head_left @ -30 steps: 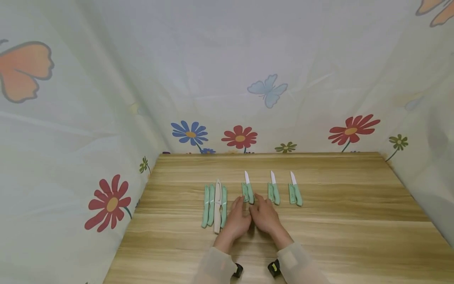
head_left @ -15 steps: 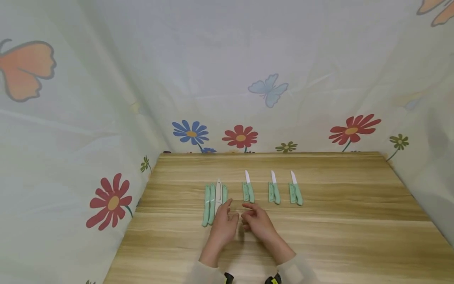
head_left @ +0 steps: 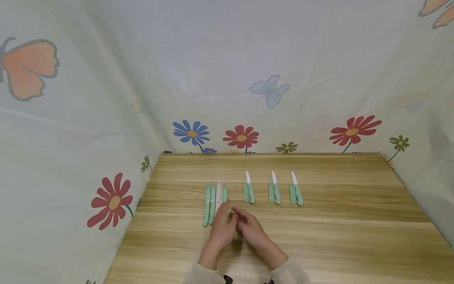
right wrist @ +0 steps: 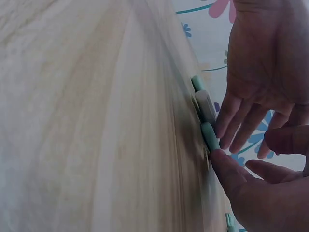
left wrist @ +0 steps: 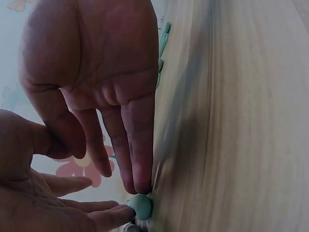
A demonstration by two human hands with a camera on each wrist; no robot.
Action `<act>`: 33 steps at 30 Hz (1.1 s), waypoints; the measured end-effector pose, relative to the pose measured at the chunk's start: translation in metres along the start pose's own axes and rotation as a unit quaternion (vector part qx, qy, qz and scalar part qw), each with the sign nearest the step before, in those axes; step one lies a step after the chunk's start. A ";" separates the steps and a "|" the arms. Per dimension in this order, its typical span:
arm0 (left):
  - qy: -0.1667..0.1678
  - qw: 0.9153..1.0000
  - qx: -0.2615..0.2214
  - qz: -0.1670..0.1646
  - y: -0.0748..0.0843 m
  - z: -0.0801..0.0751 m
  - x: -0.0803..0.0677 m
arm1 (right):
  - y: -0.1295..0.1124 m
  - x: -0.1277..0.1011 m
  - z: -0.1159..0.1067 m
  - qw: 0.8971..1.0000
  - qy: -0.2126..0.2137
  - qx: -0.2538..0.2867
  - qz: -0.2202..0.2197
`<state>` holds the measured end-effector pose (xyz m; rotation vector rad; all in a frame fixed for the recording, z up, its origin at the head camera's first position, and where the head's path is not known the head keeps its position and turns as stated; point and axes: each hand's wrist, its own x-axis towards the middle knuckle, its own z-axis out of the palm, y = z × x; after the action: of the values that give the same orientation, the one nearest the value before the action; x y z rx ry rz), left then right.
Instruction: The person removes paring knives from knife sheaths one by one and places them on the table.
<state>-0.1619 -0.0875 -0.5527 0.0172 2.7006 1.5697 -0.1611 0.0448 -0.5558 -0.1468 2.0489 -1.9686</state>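
Observation:
My left hand [head_left: 222, 230] and right hand [head_left: 252, 230] face each other low over the table, fingers extended, at the left group of knives. Between their fingertips lies a green sheathed paring knife [head_left: 225, 191], its rounded handle end [left wrist: 141, 207] showing in the left wrist view. In the right wrist view, fingertips of the right hand [right wrist: 263, 193] touch this handle from one side, with those of the left hand [right wrist: 270, 63] beside it. Left of it lie a beige sheathed knife [head_left: 219, 193] and two green sheathed ones [head_left: 207, 207], parallel and close together.
Further right, three green-handled knives with bare white blades lie spaced apart: one [head_left: 251, 193], another [head_left: 277, 194] and a third [head_left: 298, 195]. Each has a green sheath [head_left: 292, 193] along its left side. A flowered curtain [head_left: 305, 110] borders the wooden table [head_left: 347, 236].
Both hands have moved left from the nearest bare-bladed knife to the sheathed group. Over the last half second the right hand has come further left, up to the left hand.

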 end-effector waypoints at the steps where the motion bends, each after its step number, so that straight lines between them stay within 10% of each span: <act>1: 0.002 1.000 -0.006 -0.003 0.000 0.000 0.000 | 0.000 0.000 0.001 1.000 -0.003 0.002 0.000; 33: 0.077 0.997 0.028 -0.014 0.001 0.023 0.013 | -0.001 -0.011 -0.013 0.998 0.058 0.000 0.026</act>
<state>-0.1742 -0.0669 -0.5636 -0.1470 2.8453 1.5500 -0.1546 0.0604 -0.5529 0.0215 2.1011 -1.9886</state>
